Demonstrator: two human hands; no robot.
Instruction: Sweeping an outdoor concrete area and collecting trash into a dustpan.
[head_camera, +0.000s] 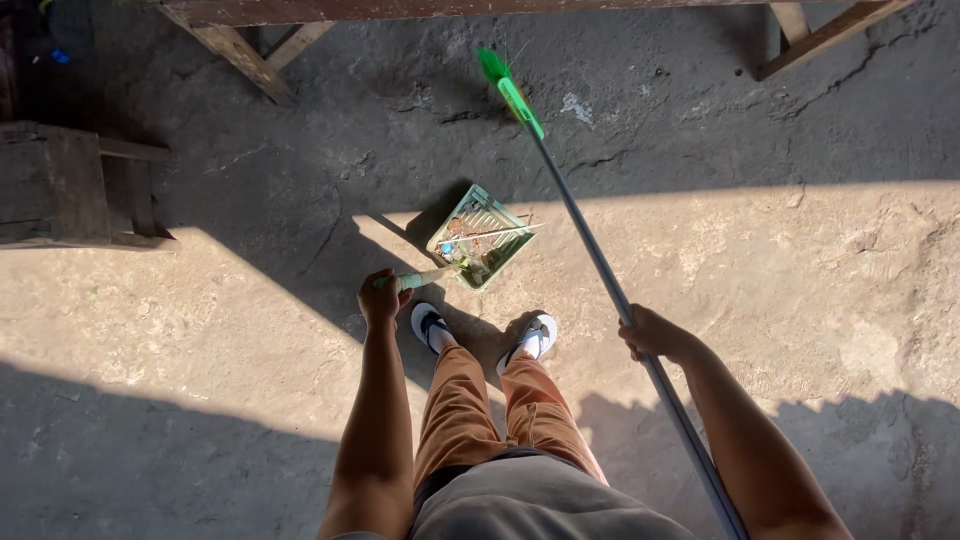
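Dustpan (480, 237), pale green with sweepings inside, sits on the cracked concrete floor (800, 260) at 12 o'clock from the feet. Left hand (380, 297) has its fingers wrapped round the dustpan's handle; right hand (652, 333), over at 3 o'clock, grips the grey broom pole (590, 245).

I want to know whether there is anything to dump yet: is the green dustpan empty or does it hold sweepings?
Not empty. The dustpan, held by the left hand, shows brownish bits and debris inside it.

Pale green dustpan (478, 237), grey-handled bright green broom (590, 250), orange-brown trousers (500, 410), grey cracked floor (780, 260).
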